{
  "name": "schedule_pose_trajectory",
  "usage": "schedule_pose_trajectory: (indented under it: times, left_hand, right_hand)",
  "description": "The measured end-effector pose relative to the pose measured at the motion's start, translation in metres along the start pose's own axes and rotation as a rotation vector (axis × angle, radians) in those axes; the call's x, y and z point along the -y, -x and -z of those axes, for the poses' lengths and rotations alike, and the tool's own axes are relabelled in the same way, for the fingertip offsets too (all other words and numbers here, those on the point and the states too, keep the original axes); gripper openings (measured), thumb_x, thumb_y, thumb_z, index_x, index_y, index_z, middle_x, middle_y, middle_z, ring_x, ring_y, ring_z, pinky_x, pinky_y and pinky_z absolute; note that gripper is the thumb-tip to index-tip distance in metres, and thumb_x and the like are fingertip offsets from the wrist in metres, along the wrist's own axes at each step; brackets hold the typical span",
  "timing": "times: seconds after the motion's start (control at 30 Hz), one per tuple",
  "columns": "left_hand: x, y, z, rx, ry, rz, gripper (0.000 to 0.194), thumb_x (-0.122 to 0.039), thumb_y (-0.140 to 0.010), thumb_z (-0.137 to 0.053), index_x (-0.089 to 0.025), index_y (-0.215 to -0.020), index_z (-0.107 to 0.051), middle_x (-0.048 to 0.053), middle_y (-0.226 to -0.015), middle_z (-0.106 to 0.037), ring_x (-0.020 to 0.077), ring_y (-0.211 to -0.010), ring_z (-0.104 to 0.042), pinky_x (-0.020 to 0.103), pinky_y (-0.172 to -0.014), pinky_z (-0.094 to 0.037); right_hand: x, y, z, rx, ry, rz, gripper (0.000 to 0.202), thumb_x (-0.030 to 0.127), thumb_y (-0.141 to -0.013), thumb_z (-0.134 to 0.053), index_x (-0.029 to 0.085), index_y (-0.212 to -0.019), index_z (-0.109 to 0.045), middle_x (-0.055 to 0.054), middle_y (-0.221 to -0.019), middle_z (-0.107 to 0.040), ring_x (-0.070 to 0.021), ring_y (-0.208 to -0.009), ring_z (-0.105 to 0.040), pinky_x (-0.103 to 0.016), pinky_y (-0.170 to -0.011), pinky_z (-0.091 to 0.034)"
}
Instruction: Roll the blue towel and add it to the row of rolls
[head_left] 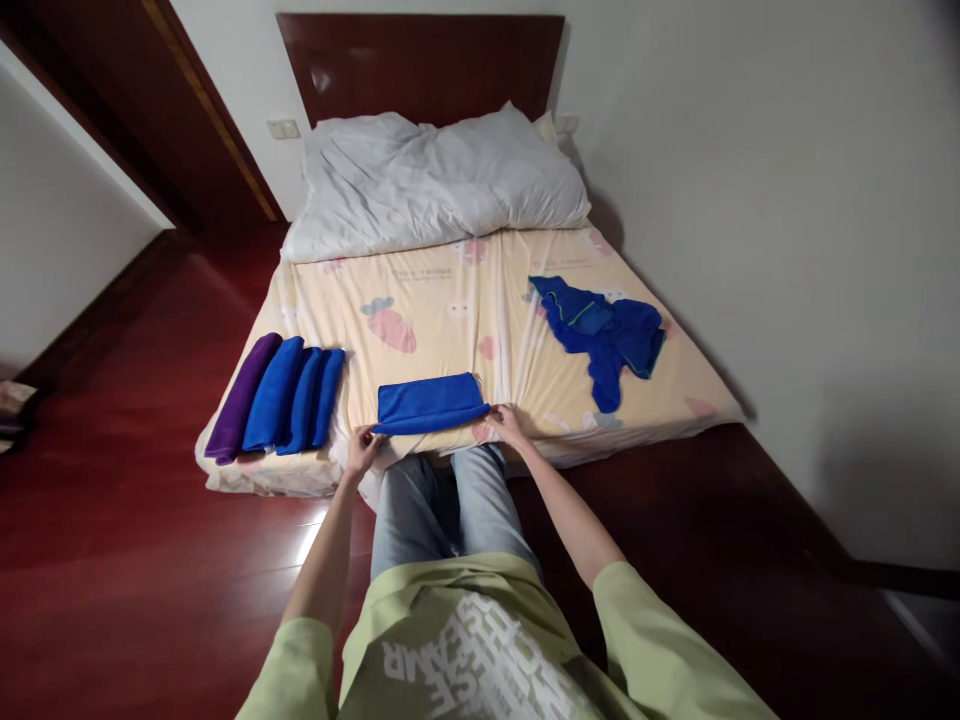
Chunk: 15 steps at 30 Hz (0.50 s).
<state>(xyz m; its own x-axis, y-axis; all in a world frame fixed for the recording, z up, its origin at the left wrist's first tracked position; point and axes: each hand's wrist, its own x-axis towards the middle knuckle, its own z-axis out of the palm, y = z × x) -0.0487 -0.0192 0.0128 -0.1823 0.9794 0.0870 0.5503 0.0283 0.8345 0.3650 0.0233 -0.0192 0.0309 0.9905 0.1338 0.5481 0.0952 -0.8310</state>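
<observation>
A blue towel point(431, 400) lies flat near the front edge of the bed, its near side folded or rolled over into a thicker strip. My left hand point(363, 448) pinches the near left corner of this towel. At the opposite end, my right hand point(506, 424) has its fingers closed on the near right corner. To the left, a purple rolled towel point(244, 400) rests beside several blue rolled towels point(275, 395), lined up side by side. A crumpled heap of blue cloths point(600, 325) with green edging sits on the right of the mattress.
The bed point(450, 285) has a yellow sheet with carrot prints. A bunched white quilt point(435, 185) lies against the dark wooden headboard point(427, 65). A wall point(787, 250) runs along the right, and reddish wooden floor point(135, 540) surrounds the near side.
</observation>
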Motion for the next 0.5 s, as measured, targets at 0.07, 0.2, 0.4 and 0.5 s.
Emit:
schedule_pose_trajectory:
  times: [0.07, 0.2, 0.4, 0.5]
  left_hand:
    - [-0.002, 0.000, -0.001, -0.019, -0.024, 0.014, 0.031, -0.048, -0.077, -0.063, -0.018, -0.076, -0.068, 0.003, -0.076, -0.053, 0.0156, -0.065, -0.051, 0.031, -0.066, -0.047]
    - [-0.006, 0.001, -0.001, -0.039, -0.032, 0.030, 0.033, -0.049, -0.080, -0.061, -0.018, -0.079, -0.068, 0.004, -0.079, -0.057, 0.0181, -0.072, -0.055, 0.032, -0.070, -0.048]
    - [-0.012, 0.002, 0.000, -0.011, -0.023, 0.062, 0.042, -0.056, -0.086, -0.053, -0.018, -0.075, -0.067, 0.006, -0.078, -0.061, 0.0211, -0.081, -0.059, 0.034, -0.080, -0.048]
    - [-0.015, 0.002, 0.000, -0.020, -0.008, 0.086, 0.044, -0.057, -0.087, -0.052, -0.018, -0.071, -0.065, 0.006, -0.080, -0.062, 0.0210, -0.083, -0.060, 0.034, -0.084, -0.048]
  right_hand:
    - [0.002, 0.000, 0.001, -0.013, -0.009, -0.005, 0.023, 0.044, -0.081, -0.066, 0.022, -0.080, -0.070, -0.006, -0.085, -0.062, -0.0231, -0.087, -0.059, -0.036, -0.080, -0.050]
    - [0.006, 0.000, 0.002, -0.033, 0.007, -0.011, 0.037, 0.057, -0.082, -0.060, 0.023, -0.068, -0.062, -0.004, -0.078, -0.057, -0.0224, -0.081, -0.057, -0.036, -0.078, -0.048]
    - [0.011, 0.000, 0.003, -0.038, 0.014, -0.089, 0.050, 0.069, -0.082, -0.054, 0.024, -0.063, -0.057, -0.004, -0.078, -0.056, -0.0222, -0.080, -0.057, -0.036, -0.080, -0.047]
    - [0.013, 0.000, 0.004, -0.028, 0.042, -0.097, 0.053, 0.071, -0.084, -0.050, 0.024, -0.060, -0.054, -0.003, -0.076, -0.055, -0.0216, -0.084, -0.057, -0.033, -0.082, -0.048]
